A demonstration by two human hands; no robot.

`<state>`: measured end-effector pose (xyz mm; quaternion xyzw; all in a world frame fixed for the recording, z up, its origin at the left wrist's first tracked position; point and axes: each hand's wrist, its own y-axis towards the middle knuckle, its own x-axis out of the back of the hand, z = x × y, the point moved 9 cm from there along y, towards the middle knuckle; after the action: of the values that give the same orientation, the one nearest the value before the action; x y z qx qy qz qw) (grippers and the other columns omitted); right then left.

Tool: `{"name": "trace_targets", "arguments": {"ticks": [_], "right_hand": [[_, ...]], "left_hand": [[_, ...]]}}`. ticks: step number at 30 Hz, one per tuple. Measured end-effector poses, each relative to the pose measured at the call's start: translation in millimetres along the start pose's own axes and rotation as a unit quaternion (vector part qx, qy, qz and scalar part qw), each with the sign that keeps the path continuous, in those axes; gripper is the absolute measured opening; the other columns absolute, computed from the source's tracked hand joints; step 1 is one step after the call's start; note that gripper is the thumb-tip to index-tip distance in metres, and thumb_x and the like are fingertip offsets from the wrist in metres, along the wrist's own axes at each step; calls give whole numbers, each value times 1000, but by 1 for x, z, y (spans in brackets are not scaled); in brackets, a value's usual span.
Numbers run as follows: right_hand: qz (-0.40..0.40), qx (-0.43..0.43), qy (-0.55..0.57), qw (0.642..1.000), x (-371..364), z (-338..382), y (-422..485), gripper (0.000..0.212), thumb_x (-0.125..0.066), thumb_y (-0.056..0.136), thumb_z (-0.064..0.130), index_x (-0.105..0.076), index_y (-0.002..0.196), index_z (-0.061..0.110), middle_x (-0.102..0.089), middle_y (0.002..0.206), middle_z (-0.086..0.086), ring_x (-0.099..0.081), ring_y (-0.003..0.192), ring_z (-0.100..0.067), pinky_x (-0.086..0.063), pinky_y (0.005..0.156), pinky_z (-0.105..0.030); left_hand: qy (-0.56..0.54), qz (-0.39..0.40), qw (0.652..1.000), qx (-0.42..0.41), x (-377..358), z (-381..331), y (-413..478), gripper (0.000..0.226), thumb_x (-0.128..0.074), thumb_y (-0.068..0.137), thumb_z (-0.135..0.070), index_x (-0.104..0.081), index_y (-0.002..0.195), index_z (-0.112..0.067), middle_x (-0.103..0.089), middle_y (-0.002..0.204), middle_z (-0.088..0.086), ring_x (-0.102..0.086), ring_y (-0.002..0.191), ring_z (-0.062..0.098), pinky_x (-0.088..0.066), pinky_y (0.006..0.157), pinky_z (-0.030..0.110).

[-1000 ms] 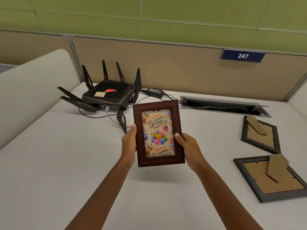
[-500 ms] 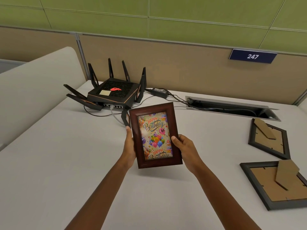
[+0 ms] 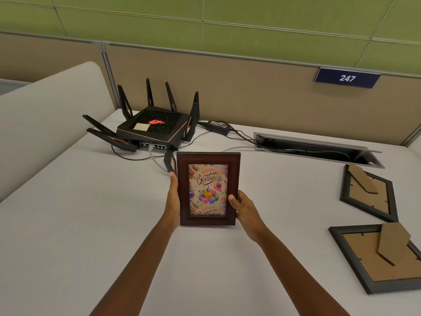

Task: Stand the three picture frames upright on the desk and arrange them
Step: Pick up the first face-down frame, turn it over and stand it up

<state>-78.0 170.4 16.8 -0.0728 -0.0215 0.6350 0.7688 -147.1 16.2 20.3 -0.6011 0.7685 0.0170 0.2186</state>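
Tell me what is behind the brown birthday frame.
Past the left edge of the brown frame, a black router antenna and a white cable show, with the router farther back. The frame covers its own back and most fingers of the left hand and right hand.

A white desk meets a tan partition under green wall panels.

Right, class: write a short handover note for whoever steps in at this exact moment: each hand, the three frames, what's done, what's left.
Left hand holds the brown birthday frame by its left edge; right hand holds its right edge.
Frame is upright, picture toward the person, lower edge at the desk; unclear whether it stands alone.
Far black frame and near black frame lie face down at the right.
Done: nothing released standing. Left: settle this one, then stand and arrange both black frames.
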Motion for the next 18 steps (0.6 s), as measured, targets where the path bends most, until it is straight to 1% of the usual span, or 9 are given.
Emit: {"name": "trace_targets", "arguments": {"ticks": [2,5,7,9,11,14,15,17,18], "right_hand": [[1,-4,-12,1000,3,-2,1,18,-38,95,22,-45,112,23,-56,115,-1,-55,106,-16,-51,81,-23],[9,-2,-30,1000,5,-2,3,18,-37,95,23,-44,112,23,-54,115,0,-54,106,-16,-52,74,-19],[13,-6,-41,999,6,-2,5,23,-38,95,23,-43,117,20,-54,115,1,-53,105,-15,-51,77,-21],[12,-8,-52,999,7,-3,6,25,-38,95,24,-43,119,19,-53,115,2,-53,104,-13,-49,80,-23],[9,-8,-61,998,9,-4,6,18,-41,94,25,-44,112,23,-54,112,3,-54,102,-12,-51,74,-20],[4,1,-78,997,13,-5,3,17,-48,92,22,-44,109,24,-56,107,3,-59,92,-7,-53,61,-9],[0,5,-86,996,15,-6,2,20,-50,91,22,-45,110,22,-57,107,2,-59,90,-5,-52,61,-8],[-17,13,-122,992,23,-8,-2,29,-54,89,21,-45,116,18,-58,109,0,-59,98,-11,-52,73,-14],[-31,21,-154,987,29,-9,-4,33,-56,88,22,-45,118,16,-57,111,0,-57,103,-15,-50,81,-20]], "left_hand": [[10,-1,1000,-1,-1,1,1,59,-14,91,-57,-66,85,-31,-76,72,-9,-72,64,6,-59,51,21],[31,-6,999,-4,-1,2,2,57,-14,91,-57,-65,86,-31,-72,82,-5,-72,65,6,-59,54,22],[41,-9,999,-6,-1,3,1,56,-14,91,-57,-64,88,-33,-70,88,-4,-72,68,7,-60,58,24],[39,-18,999,-7,-1,3,-2,55,-14,92,-56,-63,94,-31,-68,96,1,-70,79,12,-57,71,31],[42,-34,998,-11,0,2,-7,56,-15,93,-53,-60,108,-25,-64,110,7,-64,94,22,-50,85,38],[82,-86,992,-46,6,-1,-15,55,-16,96,-47,-52,124,-17,-59,121,12,-58,106,25,-47,91,38],[105,-109,986,-69,9,-4,-20,52,-17,97,-44,-50,126,-16,-58,123,13,-57,111,27,-47,92,37],[176,-169,961,-132,14,-12,-33,43,-22,99,-35,-43,131,-16,-54,129,13,-50,123,28,-45,93,32],[226,-204,938,-166,15,-18,-41,41,-26,99,-31,-38,135,-14,-48,136,14,-44,128,28,-41,96,31]]}}
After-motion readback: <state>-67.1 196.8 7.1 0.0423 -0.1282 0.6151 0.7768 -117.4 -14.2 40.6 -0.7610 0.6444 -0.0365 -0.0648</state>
